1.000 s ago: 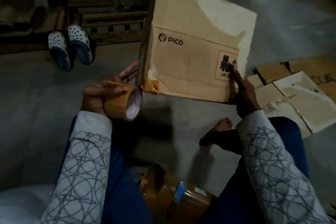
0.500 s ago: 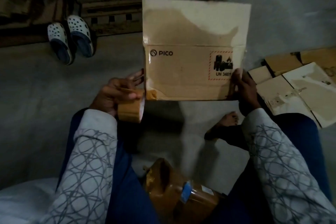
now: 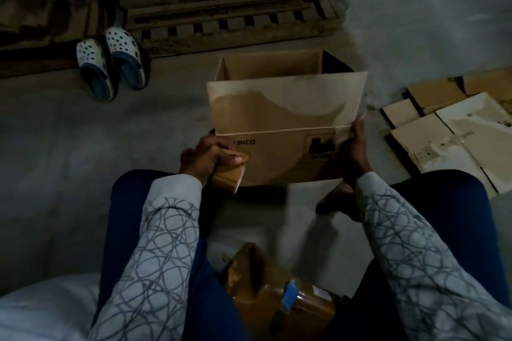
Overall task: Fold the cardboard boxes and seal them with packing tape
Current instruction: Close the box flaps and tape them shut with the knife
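White clogs [image 3: 124, 47] — beside a wooden pallet [image 3: 227, 23].

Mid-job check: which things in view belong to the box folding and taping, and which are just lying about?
In the job:
cardboard box, open-topped, right hand holding its edge
tape roll in the left hand
flattened boxes on the right
wrapped brown bundle by the lap, probably spare tape

Lying about:
clogs
wooden pallet
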### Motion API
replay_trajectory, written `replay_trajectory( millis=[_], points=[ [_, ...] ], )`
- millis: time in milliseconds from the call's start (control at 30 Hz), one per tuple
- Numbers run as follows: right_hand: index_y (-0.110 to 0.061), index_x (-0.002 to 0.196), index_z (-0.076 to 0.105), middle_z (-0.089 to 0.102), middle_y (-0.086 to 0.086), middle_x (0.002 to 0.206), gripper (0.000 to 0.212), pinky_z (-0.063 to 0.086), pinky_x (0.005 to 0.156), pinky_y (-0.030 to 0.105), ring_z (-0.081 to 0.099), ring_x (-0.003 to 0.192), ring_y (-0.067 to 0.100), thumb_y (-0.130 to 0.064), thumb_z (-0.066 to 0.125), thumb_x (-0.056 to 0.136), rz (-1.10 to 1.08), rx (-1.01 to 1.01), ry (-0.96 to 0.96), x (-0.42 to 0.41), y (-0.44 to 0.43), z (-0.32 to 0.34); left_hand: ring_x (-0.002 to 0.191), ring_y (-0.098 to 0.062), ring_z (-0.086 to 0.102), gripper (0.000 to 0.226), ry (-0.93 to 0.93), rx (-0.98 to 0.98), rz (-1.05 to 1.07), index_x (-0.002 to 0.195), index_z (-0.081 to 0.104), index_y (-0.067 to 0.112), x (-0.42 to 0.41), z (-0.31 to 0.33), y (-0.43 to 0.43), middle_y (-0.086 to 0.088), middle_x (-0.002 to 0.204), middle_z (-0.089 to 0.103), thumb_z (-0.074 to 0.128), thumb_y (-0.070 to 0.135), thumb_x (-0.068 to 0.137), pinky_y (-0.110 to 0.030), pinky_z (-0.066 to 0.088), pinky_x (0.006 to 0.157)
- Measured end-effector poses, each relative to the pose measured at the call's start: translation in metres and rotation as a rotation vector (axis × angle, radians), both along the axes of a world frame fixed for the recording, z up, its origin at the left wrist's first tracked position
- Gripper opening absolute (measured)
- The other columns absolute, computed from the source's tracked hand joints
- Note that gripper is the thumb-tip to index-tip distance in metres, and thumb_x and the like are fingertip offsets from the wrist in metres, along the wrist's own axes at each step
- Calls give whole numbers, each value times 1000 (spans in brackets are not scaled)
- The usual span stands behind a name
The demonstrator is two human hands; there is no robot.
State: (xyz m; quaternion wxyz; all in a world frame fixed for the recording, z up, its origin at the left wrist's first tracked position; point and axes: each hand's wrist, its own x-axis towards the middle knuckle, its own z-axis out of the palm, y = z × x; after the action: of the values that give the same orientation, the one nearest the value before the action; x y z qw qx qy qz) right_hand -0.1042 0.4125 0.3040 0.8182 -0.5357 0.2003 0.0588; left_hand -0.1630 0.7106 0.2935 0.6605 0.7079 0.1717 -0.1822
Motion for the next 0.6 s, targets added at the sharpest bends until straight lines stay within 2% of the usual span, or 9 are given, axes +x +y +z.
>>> replay_trajectory(
  millis=[100, 200, 233, 300, 367, 433, 467, 533, 600],
  points=[
    [-19, 117, 63, 76, -4, 104, 55, 56, 80, 26, 72, 98, 12, -53, 21, 105, -50, -66, 13, 4, -11, -12, 97, -28, 61, 41, -86, 76, 20, 62, 69, 18, 3, 11, -6, -4, 95, 62, 91, 38, 35, -49, 46, 91],
    [-21, 93, 61, 73, -10, 75, 52, 53, 67, 23, 70, 69, 6, -57, 26, 104, -125, -72, 49, 8, -21, -26, 102, -24, 61, 30, -133, 0, 39, 68, 68, 13, 8, 22, -15, 3, 105, 62, 85, 19, 44, -39, 47, 89],
    [-22, 86, 59, 69, -13, 65, 51, 51, 64, 22, 66, 61, 3, -57, 26, 103, -159, -85, 75, 11, -25, -31, 108, -24, 60, 27, -100, -3, 48, 71, 69, 10, 10, 22, -16, 6, 114, 63, 83, 14, 48, -39, 49, 91],
    [-30, 71, 54, 60, -15, 52, 53, 45, 61, 19, 59, 53, -1, -62, 25, 102, -231, -155, 149, 17, -35, -44, 115, -23, 59, 24, 8, 64, 80, 73, 75, 20, 11, 11, -12, 9, 130, 59, 86, 14, 52, -41, 49, 99],
    [-32, 69, 64, 66, -14, 72, 65, 43, 77, 26, 62, 77, 6, -70, 20, 98, -255, -193, 224, 19, -41, -54, 108, -25, 65, 32, 122, 217, 117, 68, 76, 33, 11, -8, -4, 4, 114, 70, 89, 31, 39, -45, 52, 99],
    [-29, 109, 72, 67, -4, 119, 76, 31, 104, 39, 54, 116, 19, -71, 10, 96, -196, -210, 250, 17, -39, -53, 92, -31, 71, 33, 183, 308, 112, 63, 76, 32, 10, -24, 1, -5, 82, 75, 83, 36, 31, -47, 57, 89],
    [-26, 123, 68, 61, -1, 133, 81, 25, 109, 43, 50, 123, 22, -71, 7, 96, -151, -220, 252, 15, -38, -52, 88, -32, 72, 29, 189, 336, 112, 61, 76, 28, 9, -28, 1, -5, 73, 73, 81, 34, 33, -46, 59, 84],
    [-23, 129, 66, 57, 1, 140, 85, 23, 109, 46, 49, 125, 24, -71, 4, 96, -49, -240, 254, 15, -35, -53, 87, -34, 72, 24, 204, 318, 112, 62, 75, 21, 8, -12, -8, -6, 73, 73, 81, 31, 41, -50, 59, 83],
    [-22, 126, 68, 57, 1, 140, 84, 25, 108, 47, 50, 123, 24, -72, 7, 96, -11, -269, 245, 11, -29, -47, 86, -30, 73, 7, 185, 270, 83, 66, 72, 20, 6, -1, -21, -6, 77, 73, 76, 25, 69, -48, 58, 84]
  ],
)
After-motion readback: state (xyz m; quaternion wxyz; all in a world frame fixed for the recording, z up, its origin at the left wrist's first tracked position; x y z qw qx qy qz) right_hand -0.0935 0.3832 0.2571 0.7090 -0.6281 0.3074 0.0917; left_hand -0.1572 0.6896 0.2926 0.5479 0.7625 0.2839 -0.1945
